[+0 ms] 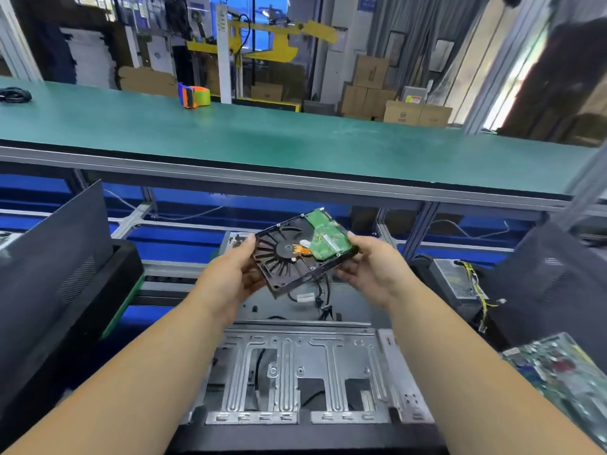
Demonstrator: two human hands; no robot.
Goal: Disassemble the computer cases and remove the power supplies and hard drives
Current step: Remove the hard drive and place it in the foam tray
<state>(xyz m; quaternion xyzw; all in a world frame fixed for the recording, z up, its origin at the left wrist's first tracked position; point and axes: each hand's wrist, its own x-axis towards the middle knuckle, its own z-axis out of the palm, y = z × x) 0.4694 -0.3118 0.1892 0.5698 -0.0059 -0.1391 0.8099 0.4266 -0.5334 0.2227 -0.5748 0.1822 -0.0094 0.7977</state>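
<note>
I hold a hard drive (297,254) in the air with both hands, its black ribbed underside and green circuit board facing me. My left hand (235,274) grips its left edge and my right hand (369,267) grips its right end. Below them lies the opened computer case (295,372), its bare silver metal tray showing, with loose black cables (320,295) at its far end. A power supply (455,280) with yellow wires sits to the right, beside the case.
A black case panel (49,274) leans at the left and another (551,284) at the right. A green motherboard (565,369) lies at the lower right. The long green bench (295,139) beyond carries an orange and green tape dispenser (193,95).
</note>
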